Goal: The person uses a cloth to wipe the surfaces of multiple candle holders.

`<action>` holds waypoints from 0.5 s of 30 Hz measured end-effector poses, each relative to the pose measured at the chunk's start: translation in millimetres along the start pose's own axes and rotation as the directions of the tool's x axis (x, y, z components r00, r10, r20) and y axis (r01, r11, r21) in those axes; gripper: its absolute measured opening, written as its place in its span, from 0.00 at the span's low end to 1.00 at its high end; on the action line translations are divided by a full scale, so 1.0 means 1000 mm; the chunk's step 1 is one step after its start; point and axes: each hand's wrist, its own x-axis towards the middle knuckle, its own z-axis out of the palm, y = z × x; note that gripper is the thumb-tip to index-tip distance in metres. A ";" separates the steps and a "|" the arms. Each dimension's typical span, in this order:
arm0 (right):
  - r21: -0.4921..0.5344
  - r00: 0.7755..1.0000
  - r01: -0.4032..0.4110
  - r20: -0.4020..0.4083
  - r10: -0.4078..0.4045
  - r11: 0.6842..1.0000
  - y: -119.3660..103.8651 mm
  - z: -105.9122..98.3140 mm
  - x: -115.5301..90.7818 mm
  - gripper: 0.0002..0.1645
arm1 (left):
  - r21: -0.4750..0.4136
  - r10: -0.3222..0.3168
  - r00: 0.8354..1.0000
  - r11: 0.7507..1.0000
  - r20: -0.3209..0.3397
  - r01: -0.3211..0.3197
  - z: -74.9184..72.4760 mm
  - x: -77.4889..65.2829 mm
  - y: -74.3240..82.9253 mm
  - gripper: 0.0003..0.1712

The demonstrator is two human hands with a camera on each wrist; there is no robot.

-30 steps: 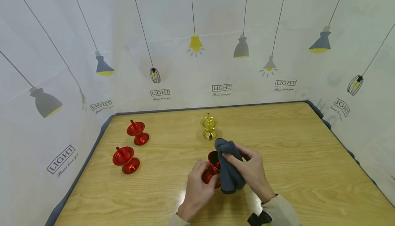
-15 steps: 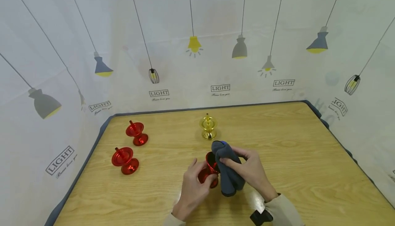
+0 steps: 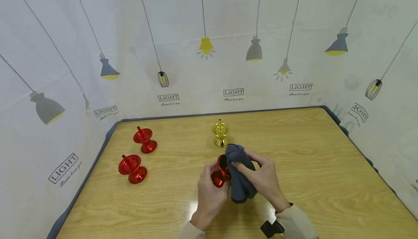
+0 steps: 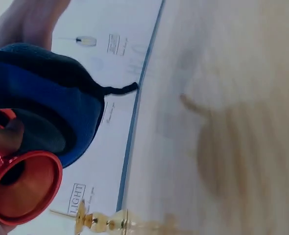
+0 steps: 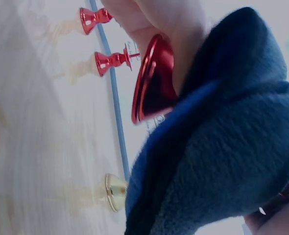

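My left hand grips a red shiny metal candle holder, tilted above the table. A dark blue-grey cloth, bunched up, is held in my right hand between thumb and fingers. The cloth lies against the upper part of the holder and hides much of it. In the left wrist view, the holder's flared hollow foot faces the camera, and the left thumb lies next to the cloth. From the right wrist, the cloth fills much of the picture, with the foot's red rim beside it.
A gold candle holder stands upright just beyond the hands. Two more red candle holders, a rear one and a front one, stand on the left of the wooden table. A lamp-printed white curtain surrounds it.
The left hand has turned the red candle holder and raised it slightly, with the fingers now farther round its foot. The cloth and right hand have shifted slightly. The standing holders have not moved.
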 end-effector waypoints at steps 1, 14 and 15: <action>-0.001 1.000 -0.007 0.004 0.007 1.000 0.001 -0.001 0.000 0.23 | 0.005 -0.001 1.000 1.000 -0.012 0.001 0.000 0.001 0.000 0.31; -0.016 0.997 -0.051 0.052 0.052 0.999 0.014 -0.006 -0.003 0.22 | 0.083 0.048 0.988 0.995 0.144 -0.060 -0.007 -0.001 -0.007 0.22; -0.023 0.997 -0.059 0.053 0.060 0.998 0.014 -0.006 -0.003 0.22 | 0.085 0.046 0.988 0.995 0.148 -0.059 -0.008 -0.001 -0.007 0.21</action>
